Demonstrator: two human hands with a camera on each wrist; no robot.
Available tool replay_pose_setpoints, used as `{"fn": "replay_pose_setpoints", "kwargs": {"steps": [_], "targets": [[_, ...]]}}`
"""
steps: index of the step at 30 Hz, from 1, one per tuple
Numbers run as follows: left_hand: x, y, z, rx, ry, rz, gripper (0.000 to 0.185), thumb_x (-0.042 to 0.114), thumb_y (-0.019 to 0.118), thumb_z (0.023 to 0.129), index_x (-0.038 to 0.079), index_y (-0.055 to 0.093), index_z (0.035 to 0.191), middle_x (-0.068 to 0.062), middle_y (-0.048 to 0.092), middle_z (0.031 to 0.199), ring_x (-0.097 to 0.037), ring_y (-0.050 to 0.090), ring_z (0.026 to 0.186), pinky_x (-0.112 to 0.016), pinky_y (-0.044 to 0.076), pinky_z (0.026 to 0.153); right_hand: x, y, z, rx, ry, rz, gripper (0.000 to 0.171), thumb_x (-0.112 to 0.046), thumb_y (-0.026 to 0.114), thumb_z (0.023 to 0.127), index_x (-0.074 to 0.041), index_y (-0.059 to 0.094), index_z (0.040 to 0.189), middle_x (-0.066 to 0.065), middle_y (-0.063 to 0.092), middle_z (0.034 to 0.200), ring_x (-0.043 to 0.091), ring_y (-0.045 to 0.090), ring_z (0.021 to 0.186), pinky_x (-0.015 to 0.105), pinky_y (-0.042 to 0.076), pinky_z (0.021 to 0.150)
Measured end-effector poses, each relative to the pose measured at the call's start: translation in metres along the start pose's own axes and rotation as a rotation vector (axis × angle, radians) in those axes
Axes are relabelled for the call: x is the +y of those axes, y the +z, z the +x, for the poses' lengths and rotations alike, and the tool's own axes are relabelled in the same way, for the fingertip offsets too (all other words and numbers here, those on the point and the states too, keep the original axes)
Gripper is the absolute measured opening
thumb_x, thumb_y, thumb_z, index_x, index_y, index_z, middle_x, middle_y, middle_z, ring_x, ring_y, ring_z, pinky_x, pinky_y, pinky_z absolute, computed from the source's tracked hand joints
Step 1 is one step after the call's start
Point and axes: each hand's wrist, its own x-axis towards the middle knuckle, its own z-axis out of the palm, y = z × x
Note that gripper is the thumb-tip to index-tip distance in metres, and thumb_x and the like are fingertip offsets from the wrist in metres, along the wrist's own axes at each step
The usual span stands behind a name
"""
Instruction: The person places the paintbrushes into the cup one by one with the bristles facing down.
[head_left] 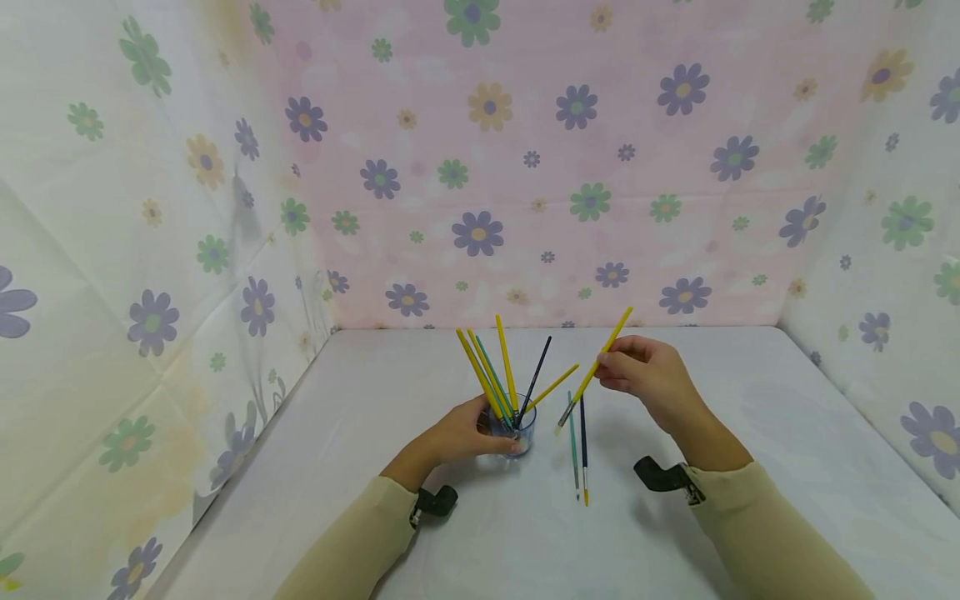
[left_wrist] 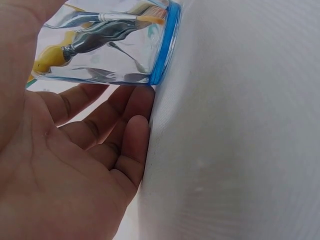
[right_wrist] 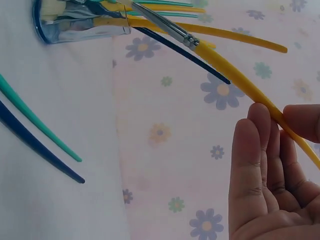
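While the right hand (head_left: 648, 375) pinches a yellow brush (head_left: 596, 367), slanting 1 to 7 o'clock | glass cup (head_left: 516, 433) sits at its 8 o'clock, near | left hand (head_left: 457, 435) wraps the cup on the surface (head_left: 750, 433)

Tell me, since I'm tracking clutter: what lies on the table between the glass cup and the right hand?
In the head view, a teal brush and a dark blue brush lie side by side there.

Yellow, teal and dark blue brushes (head_left: 501, 371) stand in a clear, blue-based glass (head_left: 516, 433) on a white table (head_left: 750, 392) before pastel floral-print walls (head_left: 525, 167).
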Motion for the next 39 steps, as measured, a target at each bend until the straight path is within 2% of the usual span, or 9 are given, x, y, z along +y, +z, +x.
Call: {"fn": "replay_pose_setpoints", "kwargs": {"steps": [10, 18, 25, 32, 39], "targets": [[-0.001, 0.001, 0.0, -0.001, 0.005, -0.001, 0.072, 0.057, 0.088, 0.075, 0.026, 0.057, 0.132, 0.005, 0.065, 0.116, -0.017, 0.062, 0.103, -0.04, 0.053, 0.093, -0.009, 0.013, -0.01, 0.075, -0.132, 0.011, 0.043, -0.025, 0.075, 0.097, 0.006, 0.059, 0.123, 0.01, 0.071, 0.11, 0.02, 0.076, 0.097, 0.031, 0.061, 0.086], [-0.001, 0.0, 0.0, -0.001, -0.001, -0.003, 0.071, 0.058, 0.088, 0.075, 0.028, 0.057, 0.131, 0.006, 0.065, 0.116, -0.016, 0.062, 0.103, -0.04, 0.052, 0.094, -0.007, 0.024, -0.012, 0.074, -0.181, -0.048, 0.036, -0.027, 0.079, 0.094, -0.002, 0.066, 0.116, 0.014, 0.073, 0.111, 0.027, 0.076, 0.099, 0.033, 0.062, 0.084], [-0.001, 0.0, -0.001, -0.003, 0.007, -0.005, 0.071, 0.057, 0.088, 0.076, 0.027, 0.057, 0.132, 0.005, 0.065, 0.117, -0.016, 0.062, 0.104, -0.04, 0.053, 0.094, -0.01, 0.026, -0.017, 0.108, -0.277, -0.05, 0.034, -0.026, 0.079, 0.094, -0.002, 0.067, 0.115, 0.016, 0.073, 0.11, 0.024, 0.077, 0.095, 0.032, 0.062, 0.082], [-0.001, 0.0, 0.0, -0.001, 0.002, 0.001, 0.071, 0.058, 0.087, 0.076, 0.027, 0.057, 0.133, 0.005, 0.065, 0.118, -0.016, 0.062, 0.105, -0.04, 0.053, 0.095, -0.006, 0.033, -0.017, 0.068, -0.249, -0.095, 0.031, -0.026, 0.079, 0.094, -0.005, 0.068, 0.114, 0.013, 0.075, 0.11, 0.02, 0.077, 0.096, 0.031, 0.062, 0.082], [0.0, 0.0, 0.0, -0.002, -0.008, 0.007, 0.074, 0.058, 0.087, 0.076, 0.026, 0.056, 0.135, 0.005, 0.064, 0.119, -0.017, 0.061, 0.105, -0.041, 0.053, 0.095, -0.004, 0.037, -0.016, 0.075, -0.218, -0.122, 0.028, -0.025, 0.079, 0.094, -0.005, 0.069, 0.112, 0.015, 0.073, 0.113, 0.022, 0.077, 0.098, 0.029, 0.061, 0.083]]}}
